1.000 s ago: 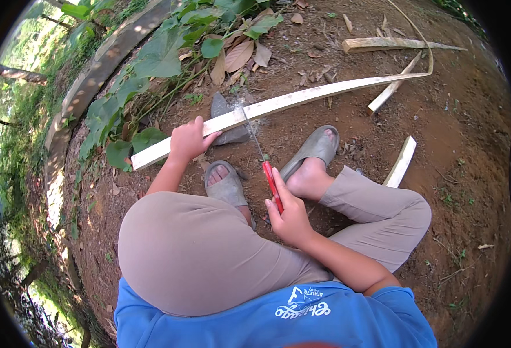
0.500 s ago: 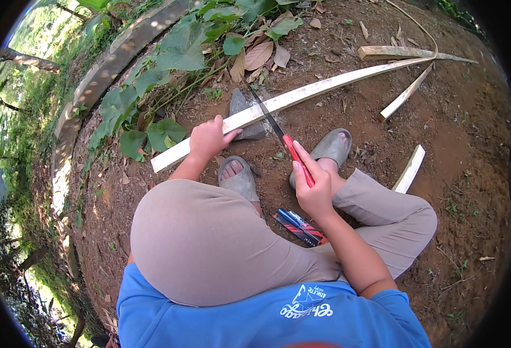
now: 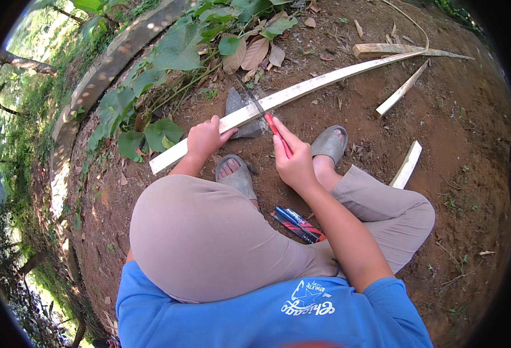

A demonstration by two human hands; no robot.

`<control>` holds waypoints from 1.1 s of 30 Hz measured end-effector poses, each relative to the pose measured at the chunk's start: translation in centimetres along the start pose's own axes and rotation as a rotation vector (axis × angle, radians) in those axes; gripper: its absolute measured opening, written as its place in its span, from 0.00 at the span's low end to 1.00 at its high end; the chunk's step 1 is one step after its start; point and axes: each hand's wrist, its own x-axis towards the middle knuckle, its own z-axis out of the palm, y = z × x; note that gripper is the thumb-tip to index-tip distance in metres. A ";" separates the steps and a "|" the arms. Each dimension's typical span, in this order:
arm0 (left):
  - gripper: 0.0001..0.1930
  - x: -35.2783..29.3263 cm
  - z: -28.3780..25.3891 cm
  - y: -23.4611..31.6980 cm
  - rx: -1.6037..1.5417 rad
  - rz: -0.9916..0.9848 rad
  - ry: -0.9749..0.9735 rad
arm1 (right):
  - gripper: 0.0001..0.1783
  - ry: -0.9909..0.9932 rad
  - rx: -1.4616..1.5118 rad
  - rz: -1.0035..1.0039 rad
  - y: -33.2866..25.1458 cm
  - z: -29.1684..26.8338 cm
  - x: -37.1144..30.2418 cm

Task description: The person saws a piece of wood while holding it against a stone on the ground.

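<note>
A long pale wooden strip (image 3: 313, 84) runs slantwise across the ground, resting over a grey stone (image 3: 247, 129). Near its left end my left hand (image 3: 204, 139) is wrapped around the strip, pressing it by the stone. My right hand (image 3: 296, 161) grips the red handle of a hand saw (image 3: 278, 134). The saw's dark, narrow blade lies across the strip just right of the stone, its far part blurred by motion. Pale dust shows on the soil around the blade.
Between my legs lie a blue marker-like item (image 3: 290, 216) and a red-and-black package (image 3: 302, 227). Shorter wood pieces (image 3: 407, 165) lie to the right, and a thicker stick (image 3: 377, 50) at the far right. Leafy vines (image 3: 177, 49) and a concrete curb (image 3: 102, 69) border the left.
My right hand has pushed the saw forward and left, so its handle is now closer to the strip. The left hand keeps its hold on the wood.
</note>
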 end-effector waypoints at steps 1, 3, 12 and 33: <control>0.38 0.1 -0.2 0.1 0.003 0.005 0.020 | 0.28 0.016 0.024 -0.021 0.8 0.9 0.9; 0.37 0.2 -0.6 0.2 -0.005 -0.018 -0.027 | 0.28 0.021 0.033 -0.048 1.4 1.3 1.2; 0.38 -0.2 1.0 -0.3 0.066 -0.022 0.008 | 0.26 -0.087 0.058 0.184 -6.1 -5.7 -3.3; 0.37 0.4 1.3 -0.1 0.064 -0.005 0.045 | 0.24 -0.058 -0.034 0.077 -5.4 -2.8 1.0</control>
